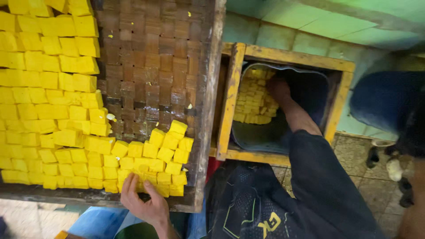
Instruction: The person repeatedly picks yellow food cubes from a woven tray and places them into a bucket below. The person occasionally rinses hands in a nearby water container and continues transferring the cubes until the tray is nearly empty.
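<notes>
Several yellow cubes [48, 102] lie in rows on a woven brown tray [150, 57] with a wooden rim. My left hand [144, 201] rests at the tray's near edge, fingers spread over the nearest yellow cubes [166, 170]. My right hand [278, 88], on a dark-sleeved arm, reaches down into a grey tub [265, 137] set inside a yellow wooden frame [230, 97]. It lies on a pile of yellow cubes [252, 104] in the tub. Its fingers are hidden in shadow.
The tray's right half is bare weave with a few yellow crumbs. Green tiled floor lies behind the frame. At the right edge are another person's blue-clad leg [385, 102] and a sandalled foot [392, 166] on stone tiles.
</notes>
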Motion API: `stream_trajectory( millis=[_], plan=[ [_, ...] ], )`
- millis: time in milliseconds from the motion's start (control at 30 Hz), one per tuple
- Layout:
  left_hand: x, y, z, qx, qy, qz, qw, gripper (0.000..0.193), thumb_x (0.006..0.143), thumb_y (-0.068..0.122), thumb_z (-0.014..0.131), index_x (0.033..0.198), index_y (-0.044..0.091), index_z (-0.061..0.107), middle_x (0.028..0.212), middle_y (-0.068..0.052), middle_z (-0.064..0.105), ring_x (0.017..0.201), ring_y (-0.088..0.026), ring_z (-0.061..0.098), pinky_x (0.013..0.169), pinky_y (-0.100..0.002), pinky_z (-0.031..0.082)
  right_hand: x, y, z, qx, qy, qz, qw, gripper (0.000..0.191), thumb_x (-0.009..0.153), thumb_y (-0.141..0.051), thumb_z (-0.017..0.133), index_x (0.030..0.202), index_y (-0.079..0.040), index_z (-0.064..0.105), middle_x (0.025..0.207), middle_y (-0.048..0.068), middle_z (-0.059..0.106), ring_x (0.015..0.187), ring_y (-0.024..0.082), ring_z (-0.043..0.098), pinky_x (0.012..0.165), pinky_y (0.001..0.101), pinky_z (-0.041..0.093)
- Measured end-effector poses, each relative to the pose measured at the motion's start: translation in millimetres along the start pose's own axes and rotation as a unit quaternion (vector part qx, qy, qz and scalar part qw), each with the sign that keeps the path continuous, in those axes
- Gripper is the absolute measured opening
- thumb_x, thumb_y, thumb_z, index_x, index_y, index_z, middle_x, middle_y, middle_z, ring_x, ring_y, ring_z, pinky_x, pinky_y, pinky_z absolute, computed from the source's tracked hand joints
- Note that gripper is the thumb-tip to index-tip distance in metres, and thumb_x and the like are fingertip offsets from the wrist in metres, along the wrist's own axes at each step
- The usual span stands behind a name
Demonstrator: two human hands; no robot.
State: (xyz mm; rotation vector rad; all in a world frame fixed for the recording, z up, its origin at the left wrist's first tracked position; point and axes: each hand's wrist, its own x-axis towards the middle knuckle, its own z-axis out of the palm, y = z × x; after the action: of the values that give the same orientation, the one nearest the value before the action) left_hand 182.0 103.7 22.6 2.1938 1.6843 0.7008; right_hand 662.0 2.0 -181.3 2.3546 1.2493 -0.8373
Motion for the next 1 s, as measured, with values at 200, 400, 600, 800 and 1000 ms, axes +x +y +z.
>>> stream_trajectory(
  millis=[200,400,600,800,1000],
  plan=[
    [-8.9,5.7,3.4,0.021,0.021,-0.007,1.0,0.025,0.103,0.008,0.064,0.125,-0.002,0.065,0.141,-0.021,0.059,0.134,-0.039,0.053,0.116,-0.049,0.042,8.8,-7.3,2.3,-0.148,-0.002,0.008,0.989,0.033,0.089,-0.032,0.059,0.11,-0.013,0.075,0.114,0.016,0.07,0.103,0.038,0.068,0.075,0.0587,0.055],
    [-24.6,-9.5,-1.3,-0.064,0.2,-0.127,0.969,0.056,0.103,0.011,0.065,0.151,-0.003,0.041,0.159,-0.025,0.04,0.151,-0.037,0.039,0.13,-0.049,0.029,-20.2,-35.0,-46.0,0.05,-0.11,-0.072,0.99,0.041,0.095,-0.041,0.059,0.12,-0.013,0.076,0.108,0.017,0.075,0.095,0.038,0.073,0.08,0.0523,0.057],
    [-54.2,-43.3,12.0,-0.331,0.329,-0.258,0.846,0.056,0.11,0.023,0.051,0.156,-0.003,0.032,0.161,-0.02,0.038,0.151,-0.034,0.037,0.128,-0.046,0.027,-143.2,-72.3,-106.0,0.532,0.21,-0.069,0.818,0.055,0.108,-0.047,0.047,0.137,-0.002,0.058,0.111,0.017,0.073,0.103,0.029,0.07,0.091,0.0402,0.052],
    [-116.4,-149.8,69.0,-0.437,0.283,-0.393,0.758,0.05,0.11,0.037,0.049,0.143,0.0,0.051,0.141,-0.017,0.059,0.131,-0.03,0.057,0.113,-0.038,0.041,-198.5,-170.1,-70.9,0.324,0.317,-0.171,0.875,0.056,0.115,-0.04,0.039,0.148,0.005,0.043,0.125,0.029,0.057,0.112,0.046,0.055,0.094,0.051,0.042],
    [-194.1,-243.8,119.3,-0.309,0.172,-0.521,0.777,0.034,0.102,0.033,0.06,0.117,0.003,0.064,0.111,-0.017,0.069,0.103,-0.034,0.067,0.091,-0.043,0.052,-200.2,-212.7,-39.7,0.298,0.287,-0.15,0.898,0.047,0.113,-0.037,0.036,0.131,0.001,0.058,0.131,0.023,0.067,0.119,0.033,0.062,0.11,0.0468,0.048]
  ],
)
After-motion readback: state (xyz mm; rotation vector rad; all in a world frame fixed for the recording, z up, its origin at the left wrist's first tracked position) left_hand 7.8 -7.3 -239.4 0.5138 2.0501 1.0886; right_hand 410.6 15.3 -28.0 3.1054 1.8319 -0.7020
